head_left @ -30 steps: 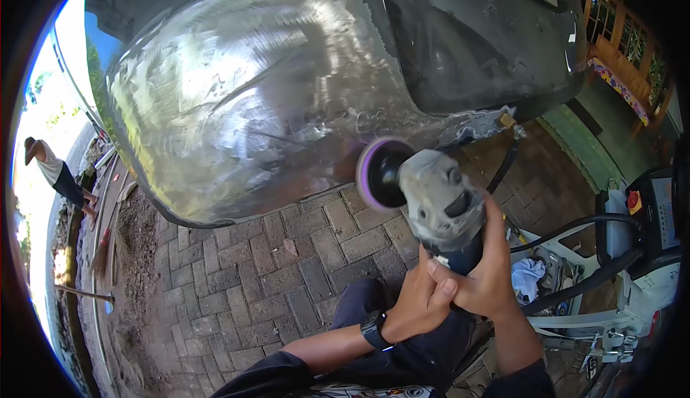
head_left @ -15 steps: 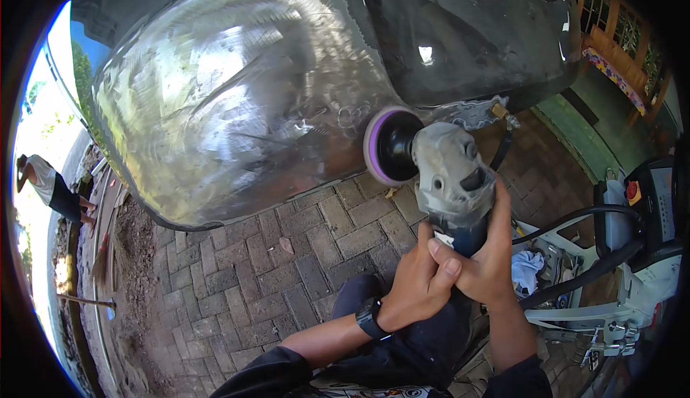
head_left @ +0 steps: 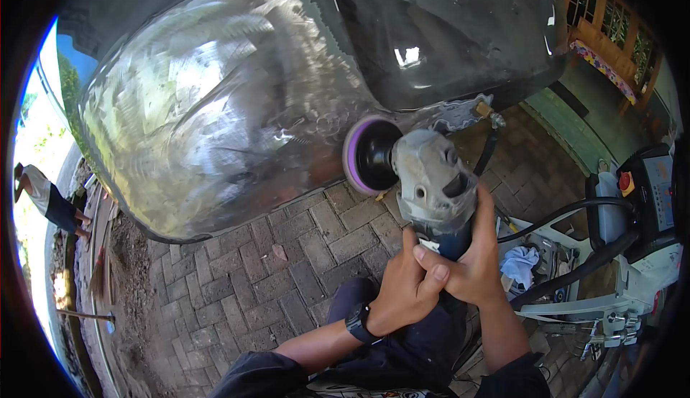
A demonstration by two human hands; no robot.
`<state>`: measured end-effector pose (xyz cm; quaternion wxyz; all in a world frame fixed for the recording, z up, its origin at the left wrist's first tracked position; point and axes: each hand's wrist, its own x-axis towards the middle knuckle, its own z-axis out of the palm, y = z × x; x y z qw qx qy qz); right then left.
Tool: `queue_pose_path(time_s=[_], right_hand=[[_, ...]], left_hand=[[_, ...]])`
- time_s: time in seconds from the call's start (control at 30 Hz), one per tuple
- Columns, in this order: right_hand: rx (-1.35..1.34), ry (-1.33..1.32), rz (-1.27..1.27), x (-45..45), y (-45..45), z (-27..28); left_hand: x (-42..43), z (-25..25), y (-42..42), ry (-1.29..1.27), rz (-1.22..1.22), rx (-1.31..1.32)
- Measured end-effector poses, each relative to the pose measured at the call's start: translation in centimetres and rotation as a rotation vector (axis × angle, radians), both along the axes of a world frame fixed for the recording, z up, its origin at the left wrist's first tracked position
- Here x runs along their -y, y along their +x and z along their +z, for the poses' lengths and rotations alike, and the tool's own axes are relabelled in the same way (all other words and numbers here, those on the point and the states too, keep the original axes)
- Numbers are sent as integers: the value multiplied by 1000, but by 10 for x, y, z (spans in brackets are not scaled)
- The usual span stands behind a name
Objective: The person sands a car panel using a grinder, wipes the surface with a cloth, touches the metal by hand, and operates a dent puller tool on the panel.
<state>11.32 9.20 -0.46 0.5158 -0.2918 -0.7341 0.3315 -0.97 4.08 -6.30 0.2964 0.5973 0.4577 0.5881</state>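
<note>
A power tool (head_left: 433, 175) with a dusty grey head is held in both my hands. My left hand (head_left: 406, 283), with a black watch on the wrist, is closed on its body from the left. From the right my right hand (head_left: 474, 265) wraps round the same body, and the two thumbs lie close together. The tool's round black pad with a purple rim (head_left: 368, 155) is at the lower edge of a shiny bare-metal panel (head_left: 215, 110); whether it touches the metal I cannot tell. A dark panel (head_left: 445, 38) adjoins on the right.
Brick paving (head_left: 259, 283) lies below the panel. On the right stand a white machine cart (head_left: 618, 304) with thick black cables and a blue-white cloth (head_left: 519, 265). A person (head_left: 49, 200) stands at the far left. A wooden bench (head_left: 607, 60) is at the upper right.
The view has shifted, and the panels now appear further left. Against the panel's lower edge, the tool's pad has shifted slightly. Both hands keep their hold on the tool.
</note>
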Motion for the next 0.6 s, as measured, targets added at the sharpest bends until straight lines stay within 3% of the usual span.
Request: queue_pose_path(time_s=[0.17,0.33,0.5,0.6], right_hand=[[-98,-36,-147,6,2,-19],[21,7,-27,6,7,-3],[-47,-40,-117,9,3,-6],[10,33,-125,5,9,-1]], left_hand=[[0,-2,3,-152,-41,-89],[-8,-4,15,104,55,53],[-2,-3,8,-114,-28,-35],[-7,-7,13,-66,-15,-8]])
